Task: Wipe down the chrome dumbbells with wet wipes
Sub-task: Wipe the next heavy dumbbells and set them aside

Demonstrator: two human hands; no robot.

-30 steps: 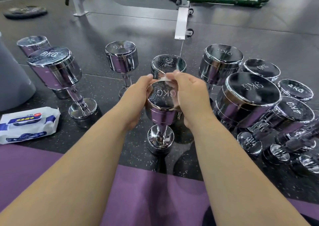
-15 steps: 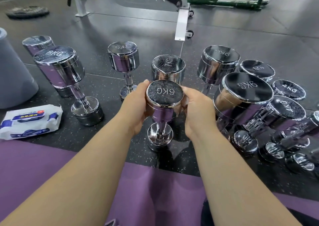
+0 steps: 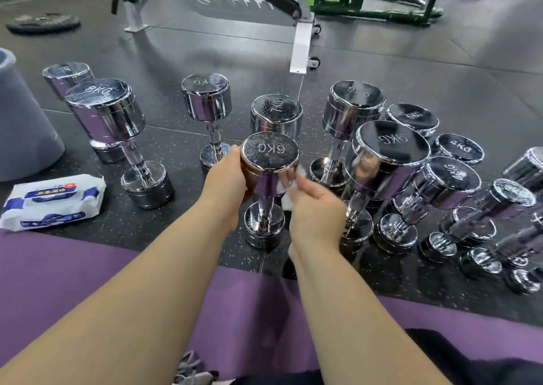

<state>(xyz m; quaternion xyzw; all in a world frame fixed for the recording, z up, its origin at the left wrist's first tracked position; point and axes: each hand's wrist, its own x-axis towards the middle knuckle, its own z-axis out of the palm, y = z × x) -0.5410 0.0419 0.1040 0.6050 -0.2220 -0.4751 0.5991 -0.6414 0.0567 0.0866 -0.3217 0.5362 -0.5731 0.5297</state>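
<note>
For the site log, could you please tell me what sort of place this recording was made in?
Most likely a gym: chrome dumbbells marked in kilograms stand on speckled dark flooring, with an adjustable weight bench and a weight plate behind them.

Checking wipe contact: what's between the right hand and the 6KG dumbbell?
A white wet wipe, held by the right hand against the side of the 6KG dumbbell, as the head view shows. The left hand grips the opposite side.
</note>
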